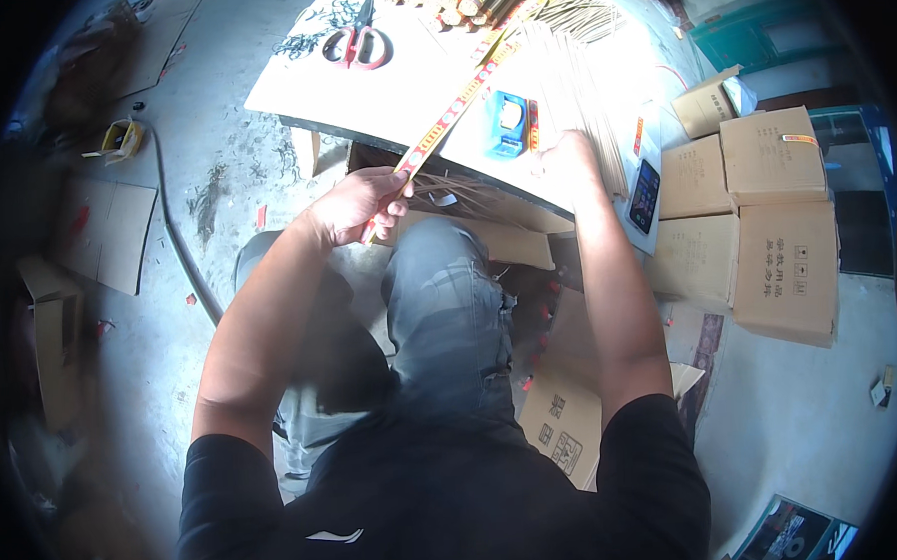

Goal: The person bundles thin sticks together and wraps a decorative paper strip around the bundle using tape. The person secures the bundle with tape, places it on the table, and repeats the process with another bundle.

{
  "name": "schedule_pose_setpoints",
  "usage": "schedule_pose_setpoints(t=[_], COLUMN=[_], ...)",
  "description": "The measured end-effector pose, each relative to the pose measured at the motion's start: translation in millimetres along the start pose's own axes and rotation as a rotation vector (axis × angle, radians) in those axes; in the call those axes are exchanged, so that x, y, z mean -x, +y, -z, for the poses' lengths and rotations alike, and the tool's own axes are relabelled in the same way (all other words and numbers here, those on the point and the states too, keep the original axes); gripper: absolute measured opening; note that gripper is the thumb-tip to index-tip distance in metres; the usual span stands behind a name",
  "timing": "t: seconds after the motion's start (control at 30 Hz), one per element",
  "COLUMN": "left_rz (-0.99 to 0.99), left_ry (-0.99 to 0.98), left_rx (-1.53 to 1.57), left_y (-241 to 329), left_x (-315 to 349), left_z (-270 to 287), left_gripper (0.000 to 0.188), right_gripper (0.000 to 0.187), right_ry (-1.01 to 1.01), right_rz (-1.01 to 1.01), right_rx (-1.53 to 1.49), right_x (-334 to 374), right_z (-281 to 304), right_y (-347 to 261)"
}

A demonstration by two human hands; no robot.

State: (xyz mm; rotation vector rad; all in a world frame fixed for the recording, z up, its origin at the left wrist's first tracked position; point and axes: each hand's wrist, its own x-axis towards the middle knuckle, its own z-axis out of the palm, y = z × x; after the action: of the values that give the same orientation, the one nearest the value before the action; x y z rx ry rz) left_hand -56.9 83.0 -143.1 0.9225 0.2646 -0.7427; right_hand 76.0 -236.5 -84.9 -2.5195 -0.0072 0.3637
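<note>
My left hand (363,204) is closed round the near end of a long, narrow red-and-yellow printed strip (451,118). The strip slants up and away over the table's near edge toward stick bundles (471,1) at the back. My right hand (570,163) is at the table's front edge, fingers curled together; glare hides whatever they may hold. Just left of that hand stands a blue tape dispenser (506,142), with a short red-and-yellow piece (533,124) beside it. Thin loose sticks (586,94) lie beyond my right hand.
Red-handled scissors (358,46) lie on the white table (305,86) beside dark tangled ties (308,44). A phone (645,193) rests at the right edge. Cardboard boxes (783,265) are stacked to the right. A hose (171,222) crosses the floor at left.
</note>
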Motion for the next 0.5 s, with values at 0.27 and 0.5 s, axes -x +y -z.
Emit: schedule_pose_setpoints(t=[0.27, 0.5], left_rz=[0.01, -0.003], left_ry=[0.028, 0.02], left_rx=[0.023, 0.024], left_y=[-6.5, -5.5], left_x=[-1.9, -3.7], left_z=[-5.0, -4.8], left_gripper=[0.03, 0.026], right_gripper=[0.015, 0.02], right_ry=[-0.054, -0.137], right_rz=[-0.105, -0.066], right_rx=[-0.367, -0.975], right_x=[-16.8, -15.4], right_z=[-10.9, -5.5], right_y=[37.4, 69.8])
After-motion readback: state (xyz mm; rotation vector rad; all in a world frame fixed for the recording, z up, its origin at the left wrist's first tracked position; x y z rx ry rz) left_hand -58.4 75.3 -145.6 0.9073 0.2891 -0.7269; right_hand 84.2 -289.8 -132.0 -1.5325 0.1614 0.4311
